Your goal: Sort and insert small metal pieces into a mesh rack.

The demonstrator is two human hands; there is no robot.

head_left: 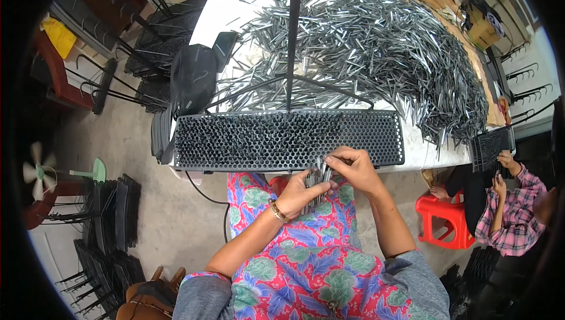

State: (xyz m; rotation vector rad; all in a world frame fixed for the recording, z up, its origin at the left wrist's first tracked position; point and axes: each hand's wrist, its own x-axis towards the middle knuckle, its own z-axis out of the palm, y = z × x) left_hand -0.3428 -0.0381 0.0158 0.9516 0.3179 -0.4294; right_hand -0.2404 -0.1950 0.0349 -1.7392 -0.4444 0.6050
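Bundle of slender grey strips (316,177): held in front of me, long axis pointing away toward the near edge of the black perforated tray (371,135), which lies just beyond, its length running left to right. My left hand (297,195) grasps the bundle from the left. My right hand (356,170), nearer the tray, bends over the bundle's far end, fingertips gathered; whether they pinch one strip, I cannot tell.
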